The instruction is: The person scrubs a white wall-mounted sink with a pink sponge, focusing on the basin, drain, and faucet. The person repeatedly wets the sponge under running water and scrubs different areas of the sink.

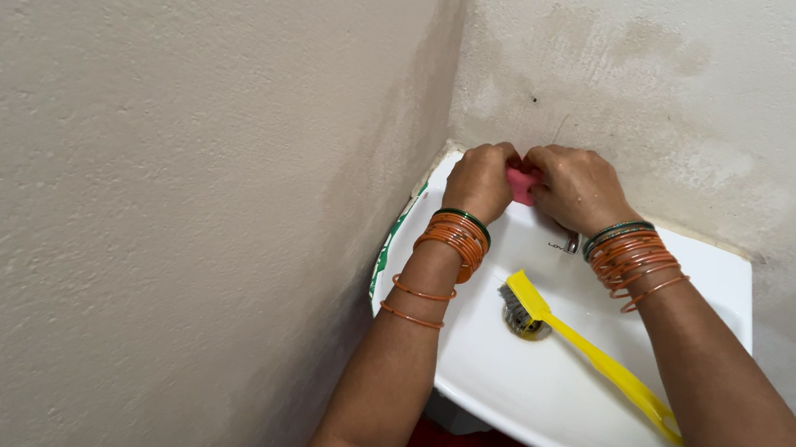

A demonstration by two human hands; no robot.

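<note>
Just above centre of the frame: a small pink object point(519, 183), pinched between both hands at the back corner of a white corner basin point(714, 282), right where the two rough plastered walls point(163, 180) meet; kind of object not clear, most of it hidden by fingers, only a pink patch showing between the knuckles.

Left hand point(481, 182) curled closed over the pink object from the left side of the frame, fingers folded down and tips out of sight; right hand point(576, 188) likewise closed on it from the right, knuckles raised, thumb side turned toward the left hand; both hands touching each other across the pink patch, probably so as to grip or press it together against the basin's rear ledge.

Both forearms reaching up from the bottom of the frame and converging at the corner, wrists slightly bent downward; stacks of orange bangles point(457, 237) with a green one on each wrist, and loose thinner ones slid down the left forearm.

In the bowl, lower centre: a yellow brush point(587, 352), lying free, apart from both hands, bristle head resting over the drain point(524, 324) and handle running toward the lower right rim, seemingly set aside within easy reach; a small metal tap fitting point(570, 245) just below the right hand, partly hidden.
</note>
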